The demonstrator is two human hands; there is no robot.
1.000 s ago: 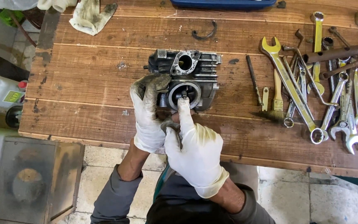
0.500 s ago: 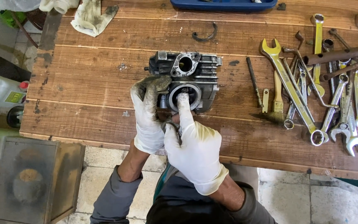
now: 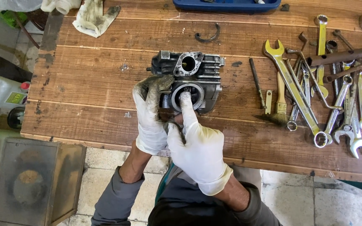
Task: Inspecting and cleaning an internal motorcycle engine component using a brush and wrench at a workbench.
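Gloved hands on an engine cylinder head

The left hand (image 3: 151,113) grips the cylinder head (image 3: 191,81) by its side on the wooden workbench (image 3: 84,79); the right hand (image 3: 197,144), otherwise curled, pokes one finger into its round opening.

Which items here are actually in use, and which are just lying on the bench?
In use:
- engine cylinder head, gripped by left hand
- right hand, index finger in its round port

Lying about:
- spanners
- paintbrush
- dirty rag
- blue tray
- curved clip
- white jug
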